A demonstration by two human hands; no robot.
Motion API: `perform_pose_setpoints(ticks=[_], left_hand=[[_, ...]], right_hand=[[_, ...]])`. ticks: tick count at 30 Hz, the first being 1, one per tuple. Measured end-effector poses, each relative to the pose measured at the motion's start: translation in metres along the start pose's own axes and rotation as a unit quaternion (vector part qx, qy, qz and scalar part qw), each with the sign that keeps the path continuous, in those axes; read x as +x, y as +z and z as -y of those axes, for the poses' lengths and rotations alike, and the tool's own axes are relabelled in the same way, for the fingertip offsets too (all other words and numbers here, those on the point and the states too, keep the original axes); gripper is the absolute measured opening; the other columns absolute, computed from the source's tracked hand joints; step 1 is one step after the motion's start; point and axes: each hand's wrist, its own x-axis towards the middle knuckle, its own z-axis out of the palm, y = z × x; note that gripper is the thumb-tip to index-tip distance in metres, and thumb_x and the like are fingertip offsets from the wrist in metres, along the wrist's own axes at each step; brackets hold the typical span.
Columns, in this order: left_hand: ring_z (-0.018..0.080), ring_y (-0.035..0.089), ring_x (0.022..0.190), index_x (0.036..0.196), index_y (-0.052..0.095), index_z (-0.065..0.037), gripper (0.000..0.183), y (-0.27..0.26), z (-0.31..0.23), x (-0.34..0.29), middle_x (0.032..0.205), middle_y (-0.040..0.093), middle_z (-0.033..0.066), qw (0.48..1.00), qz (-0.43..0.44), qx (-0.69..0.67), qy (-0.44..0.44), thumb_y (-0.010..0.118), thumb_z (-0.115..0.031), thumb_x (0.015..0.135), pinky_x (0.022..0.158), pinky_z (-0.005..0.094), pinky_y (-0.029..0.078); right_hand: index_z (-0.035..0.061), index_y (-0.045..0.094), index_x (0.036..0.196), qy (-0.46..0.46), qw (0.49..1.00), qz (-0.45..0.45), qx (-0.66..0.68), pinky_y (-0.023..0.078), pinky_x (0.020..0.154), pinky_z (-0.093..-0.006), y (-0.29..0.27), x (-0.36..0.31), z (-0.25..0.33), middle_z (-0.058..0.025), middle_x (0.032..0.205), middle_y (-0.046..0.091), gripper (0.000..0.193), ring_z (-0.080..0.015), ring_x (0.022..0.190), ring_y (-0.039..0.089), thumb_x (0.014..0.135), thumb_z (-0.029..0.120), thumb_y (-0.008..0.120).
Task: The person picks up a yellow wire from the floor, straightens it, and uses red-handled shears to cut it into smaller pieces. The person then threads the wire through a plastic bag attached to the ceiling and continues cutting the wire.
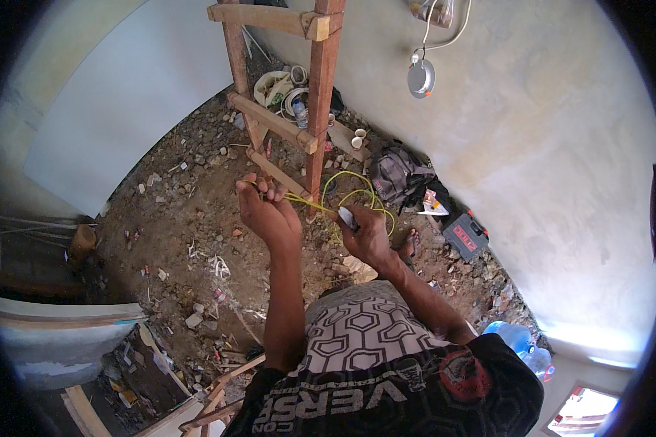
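Note:
Yellow-green wire (315,205) runs taut between my two hands, in front of the wooden ladder. My left hand (268,215) is raised with the palm turned up, its fingers curled and pinching the wire near its end. My right hand (368,237) is closed around the wire and a small whitish-grey object (348,218) that sticks out beside the thumb; its kind I cannot make out. From the right hand, loose loops of the same wire (372,191) hang toward the ground.
The wooden ladder (321,109) stands just ahead on rubble-strewn dirt. Along the right wall are a grey backpack (397,175), a dark tool case (466,237) and blue water jugs (510,336). A round lamp (420,79) hangs by its cable. A sack (272,87) lies behind the ladder.

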Motion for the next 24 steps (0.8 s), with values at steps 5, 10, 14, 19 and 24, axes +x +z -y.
perform_pose_setpoints(ticks=[5,10,14,19,24], left_hand=[[0.0116,0.047,0.073,0.123,0.051,0.003,0.049,0.015,-0.006,-0.029,0.082,0.048,0.0006,0.991,0.104,0.083,0.029,0.06,-0.038,0.098,0.077,0.0336,0.047],[0.0101,0.052,0.083,0.134,0.051,0.003,0.056,0.012,-0.005,-0.021,0.088,0.053,0.0008,0.979,0.192,0.015,-0.063,0.062,-0.037,0.096,0.084,0.0347,0.046],[0.0087,0.053,0.085,0.132,0.053,-0.001,0.05,-0.001,-0.002,-0.001,0.091,0.056,-0.0004,0.946,0.273,-0.067,-0.161,0.065,-0.032,0.094,0.082,0.0312,0.046],[0.0082,0.053,0.078,0.122,0.058,-0.005,0.032,-0.011,0.004,0.019,0.086,0.058,-0.0013,0.895,0.305,-0.201,-0.258,0.066,-0.021,0.095,0.07,0.0253,0.043],[0.0074,0.05,0.07,0.117,0.059,-0.005,0.024,-0.01,0.012,0.019,0.079,0.057,-0.0012,0.932,0.246,-0.155,-0.217,0.063,-0.015,0.097,0.064,0.0233,0.041]], right_hand=[[0.0026,0.071,0.097,0.149,0.986,0.035,0.063,0.049,0.055,-0.0358,0.001,0.009,-0.008,-0.012,0.065,0.065,0.02,-0.023,0.059,0.065,0.087,0.02,0.074],[0.0013,0.072,0.091,0.301,0.918,0.118,0.232,0.042,0.051,-0.0265,-0.024,0.018,0.007,-0.0006,0.067,0.062,0.023,-0.0076,0.055,0.054,0.09,0.025,0.072],[-0.001,0.071,0.086,0.347,0.864,0.128,0.342,0.034,0.045,-0.0234,-0.016,0.013,0.005,-0.0012,0.065,0.06,0.021,-0.0067,0.048,0.047,0.09,0.02,0.072],[0.0006,0.071,0.086,0.355,0.846,0.151,0.368,0.033,0.051,-0.0236,-0.015,0.007,0.002,-0.0006,0.063,0.059,0.02,-0.007,0.055,0.046,0.089,0.02,0.073],[0.0013,0.072,0.084,0.359,0.869,0.138,0.312,0.034,0.045,-0.0233,-0.017,-0.003,0.006,-0.0003,0.063,0.058,0.02,-0.0066,0.051,0.046,0.089,0.02,0.073]])
